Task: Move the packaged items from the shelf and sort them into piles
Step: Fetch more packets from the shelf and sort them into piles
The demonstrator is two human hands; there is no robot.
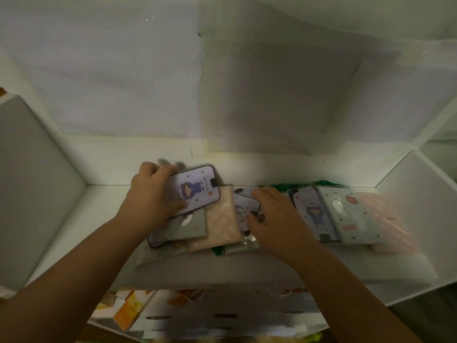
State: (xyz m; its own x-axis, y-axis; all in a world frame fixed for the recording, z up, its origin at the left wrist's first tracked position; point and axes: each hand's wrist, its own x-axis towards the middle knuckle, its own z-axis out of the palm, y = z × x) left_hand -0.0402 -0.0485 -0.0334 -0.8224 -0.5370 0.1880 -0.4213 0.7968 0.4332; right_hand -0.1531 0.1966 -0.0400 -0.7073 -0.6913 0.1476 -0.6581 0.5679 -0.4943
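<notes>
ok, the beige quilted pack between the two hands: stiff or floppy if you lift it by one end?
Probably floppy: the beige quilted pack looks soft and padded, unlike the flat, rigid-looking lavender case in the left hand. Its glossy wrap may be slippery. Likely light.

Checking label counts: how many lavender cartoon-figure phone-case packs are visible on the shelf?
2 clearly: one lavender cartoon-figure pack gripped by the left hand, one lying flat right of the right hand. A pack under that hand may be a third; others could be hidden.

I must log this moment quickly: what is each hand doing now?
Left hand: grips a lilac cartoon phone case.
Right hand: fingers rest on another packaged case; grip cannot be told.
</notes>
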